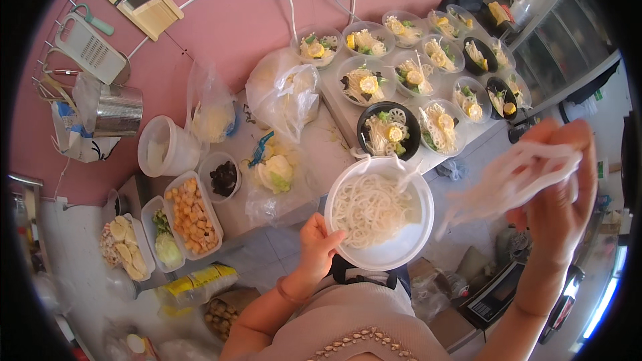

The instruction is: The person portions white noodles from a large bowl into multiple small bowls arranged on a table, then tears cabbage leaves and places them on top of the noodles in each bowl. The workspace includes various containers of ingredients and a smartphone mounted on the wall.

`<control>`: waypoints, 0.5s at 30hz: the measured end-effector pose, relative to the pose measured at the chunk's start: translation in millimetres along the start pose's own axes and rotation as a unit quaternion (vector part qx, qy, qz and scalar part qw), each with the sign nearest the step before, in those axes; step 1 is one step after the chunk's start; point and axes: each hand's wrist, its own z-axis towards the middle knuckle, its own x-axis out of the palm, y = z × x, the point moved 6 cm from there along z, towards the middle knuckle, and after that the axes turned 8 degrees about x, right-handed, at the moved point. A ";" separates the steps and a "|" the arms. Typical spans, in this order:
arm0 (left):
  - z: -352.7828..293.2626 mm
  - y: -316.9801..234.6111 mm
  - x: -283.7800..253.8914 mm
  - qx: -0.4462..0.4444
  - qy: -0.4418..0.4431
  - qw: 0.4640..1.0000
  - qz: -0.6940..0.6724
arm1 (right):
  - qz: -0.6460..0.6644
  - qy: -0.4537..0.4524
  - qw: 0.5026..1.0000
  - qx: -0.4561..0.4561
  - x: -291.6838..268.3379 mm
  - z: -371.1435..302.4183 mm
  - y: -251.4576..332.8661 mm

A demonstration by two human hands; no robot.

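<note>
My left hand (315, 247) grips the rim of a round white plastic bowl (391, 255), thumb on the inside. Thick white noodles (366, 212) lie in the bowl, and a few strands hang over its far edge. Off to the right, my raised right hand (565, 190) is closed around a bunch of the same noodles (511, 177), slightly blurred and trailing toward the bowl. Just beyond the bowl stands a black bowl (366, 147) with lotus root slices, enoki mushrooms, greens and a corn piece.
Several clear and black bowls of vegetables, such as one clear bowl (461, 140), crowd the table at the far right. Leftward are a tub of fried tofu cubes (192, 217), a bowl of black fungus (223, 179), a cabbage (275, 172) and a plastic bag (284, 90).
</note>
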 end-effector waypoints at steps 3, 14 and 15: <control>1.7 -4.4 -9.7 0.006 -0.026 1.000 -0.015 | 0.004 -0.027 1.000 -0.009 -20.5 16.7 13.2; -24.6 -38.5 -64.2 0.112 -0.147 0.983 0.014 | 0.034 0.167 0.980 0.106 54.9 133.7 -129.3; -24.3 -43.4 -64.8 0.117 -0.151 0.981 0.013 | 0.043 0.195 0.967 0.159 64.7 136.6 -175.3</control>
